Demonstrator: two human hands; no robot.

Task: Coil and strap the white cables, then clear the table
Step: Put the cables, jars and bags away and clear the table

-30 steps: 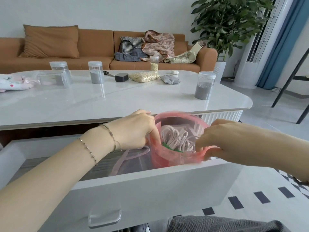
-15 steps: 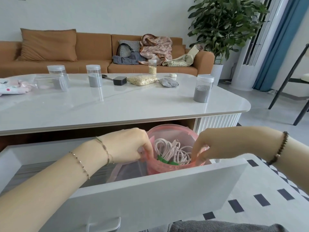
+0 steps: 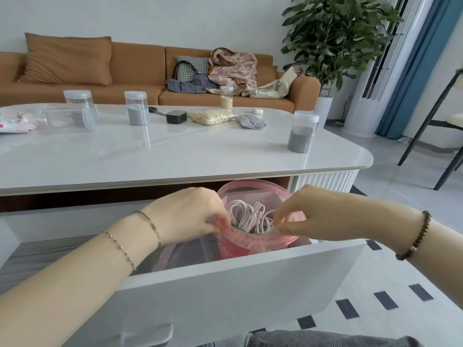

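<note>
A person's left hand (image 3: 190, 216) and right hand (image 3: 318, 216) each pinch an opposite edge of the mouth of a see-through pink bag (image 3: 260, 242), thumb against curled fingers. The bag stands in the open drawer (image 3: 225, 291) beneath a white table (image 3: 175, 156). Inside the bag lie the white cables (image 3: 246, 216), wound into loops with a green strap (image 3: 234, 225) showing at their base. The coiling and strapping therefore look done, and the cables are off the tabletop. What appears left is to close the bag's mouth, settle it in the drawer and push the drawer shut. Whether the table counts as cleared is less certain: jars of grey powder (image 3: 302, 132), a black box (image 3: 176, 116), a packet of grain (image 3: 210, 116) and a grey pouch (image 3: 251, 121) sit on top.
</note>
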